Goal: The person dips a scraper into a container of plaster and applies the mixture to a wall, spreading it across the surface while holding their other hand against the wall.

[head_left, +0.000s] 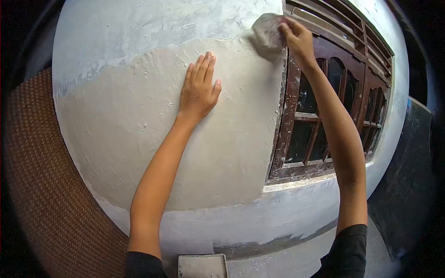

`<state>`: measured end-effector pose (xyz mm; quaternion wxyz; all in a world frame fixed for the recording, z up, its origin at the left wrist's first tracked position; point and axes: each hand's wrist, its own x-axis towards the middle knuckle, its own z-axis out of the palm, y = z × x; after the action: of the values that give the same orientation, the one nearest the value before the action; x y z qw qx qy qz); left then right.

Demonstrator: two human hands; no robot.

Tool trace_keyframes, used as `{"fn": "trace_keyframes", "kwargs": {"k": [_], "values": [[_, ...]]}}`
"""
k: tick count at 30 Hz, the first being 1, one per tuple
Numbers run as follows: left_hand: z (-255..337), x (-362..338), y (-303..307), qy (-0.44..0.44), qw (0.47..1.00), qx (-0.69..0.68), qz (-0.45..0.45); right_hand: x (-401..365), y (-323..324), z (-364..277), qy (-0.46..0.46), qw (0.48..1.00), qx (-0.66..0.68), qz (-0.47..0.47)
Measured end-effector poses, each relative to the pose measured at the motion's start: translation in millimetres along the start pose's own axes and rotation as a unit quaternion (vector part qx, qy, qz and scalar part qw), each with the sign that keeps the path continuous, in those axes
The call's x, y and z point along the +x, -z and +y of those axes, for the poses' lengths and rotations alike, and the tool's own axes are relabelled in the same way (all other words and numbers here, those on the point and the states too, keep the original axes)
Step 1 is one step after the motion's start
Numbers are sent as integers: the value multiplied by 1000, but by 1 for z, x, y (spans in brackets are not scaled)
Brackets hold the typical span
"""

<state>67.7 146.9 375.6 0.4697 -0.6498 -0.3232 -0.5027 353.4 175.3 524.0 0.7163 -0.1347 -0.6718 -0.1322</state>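
While the left hand (199,90) lay flat at upper centre, palm toward the wall (222,157), fingers raised and grasping nothing, the right hand (298,41), arm extended upward, pinched one grey pad (268,34) at upper right of centre, beside one window (362,92). The pad's material was unclear. One tray (202,267) was cut off by the bottom edge.

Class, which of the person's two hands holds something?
The right hand, near the window, grips a smeared grey piece; the left hand lies against the wall.
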Motion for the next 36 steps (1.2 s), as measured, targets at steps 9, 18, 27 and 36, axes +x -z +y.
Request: {"fn": "trace_keyframes", "kwargs": {"k": [9,18,27,36], "values": [[0,0,1,0,1000,-9,-3,4,17,6,-41,996,-17,83],[-1,0,-2,-1,1000,-6,2,15,30,19,-7,987,-142,78],[2,0,-1,0,1000,-5,4,24,-20,8,-14,999,-30,-9],[0,0,1,-3,1000,-11,2,29,-28,16,-16,993,-65,102]]}}
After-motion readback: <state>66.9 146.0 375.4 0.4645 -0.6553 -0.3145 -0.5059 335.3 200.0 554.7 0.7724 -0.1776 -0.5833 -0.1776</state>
